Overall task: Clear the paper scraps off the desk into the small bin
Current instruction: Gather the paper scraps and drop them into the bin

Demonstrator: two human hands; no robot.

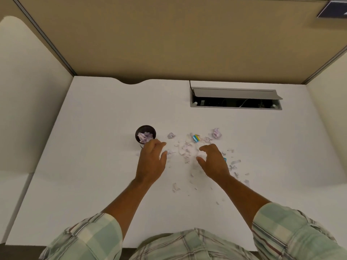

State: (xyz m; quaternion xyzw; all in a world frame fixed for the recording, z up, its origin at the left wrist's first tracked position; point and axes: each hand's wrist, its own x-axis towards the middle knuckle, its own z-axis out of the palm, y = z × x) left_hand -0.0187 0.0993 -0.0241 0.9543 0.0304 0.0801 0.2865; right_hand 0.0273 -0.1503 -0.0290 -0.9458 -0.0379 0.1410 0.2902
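Scraps (185, 150) of paper lie spread on the desk (93, 184), most of them between my two hands and to the right of the small bin (145, 134), with some thin pieces nearer to me. Two crumpled balls (216, 133) rest at the far side of the pile, and a small blue and yellow piece (195, 138) lies between them.

I think the main danger is the bin. It is small and looks light, and my left hand (152, 162) is just beside its rim, so a careless sweep can tip it and spill the paper already inside. Also the small bits can fly off the desk edge if I push too fast.

My left hand hovers with the fingers loosely curled, palm down. My right hand (214, 160) is over the pile, thumb apart from the fingers, like a claw. Both seem to hold nothing, though I cannot see under the palms.
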